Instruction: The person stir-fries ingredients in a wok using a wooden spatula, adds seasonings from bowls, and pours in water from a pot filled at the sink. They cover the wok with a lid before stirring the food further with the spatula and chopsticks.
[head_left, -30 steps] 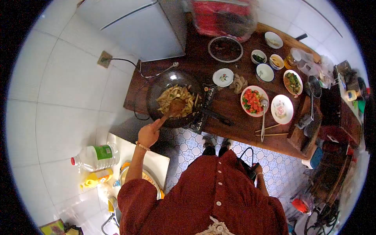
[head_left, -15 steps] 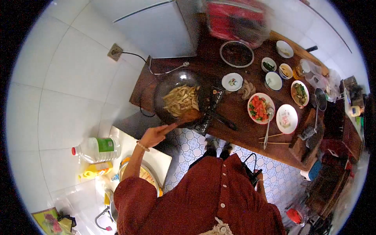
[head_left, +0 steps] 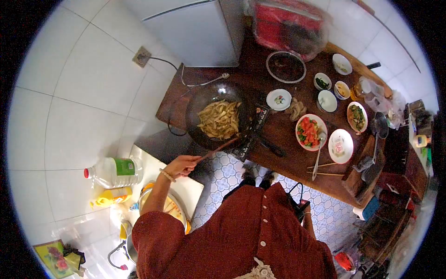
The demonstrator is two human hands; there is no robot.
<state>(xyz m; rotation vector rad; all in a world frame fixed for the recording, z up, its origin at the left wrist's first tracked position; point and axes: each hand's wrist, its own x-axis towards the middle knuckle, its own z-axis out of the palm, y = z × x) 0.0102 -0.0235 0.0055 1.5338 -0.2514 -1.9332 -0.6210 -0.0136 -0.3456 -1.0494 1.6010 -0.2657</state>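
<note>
My left hand (head_left: 182, 166) grips the handle of a wooden spatula (head_left: 217, 149), now seen edge-on. The spatula's far end is at the near rim of a dark wok (head_left: 194, 108). Pale brown food strips (head_left: 219, 120) lie heaped in the wok, which sits on a black stove (head_left: 258, 122) with its handle (head_left: 269, 145) towards the right. Low by my right side, my right hand (head_left: 306, 215) is closed around a small black object (head_left: 298, 204) with a black cable; its kind is unclear.
On the wooden counter (head_left: 290, 160) stand a bowl of chopped tomato and greens (head_left: 310, 130) with a spoon, a white plate (head_left: 340, 146), chopsticks and several small bowls. A glass lid (head_left: 286, 67) lies farther back. Left are a large plastic bottle (head_left: 114, 173) and a yellow bottle (head_left: 111, 197).
My left hand has shifted slightly right and down. The spatula has turned from showing its broad face to its edge, and its blade has moved towards the wok's near rim.
</note>
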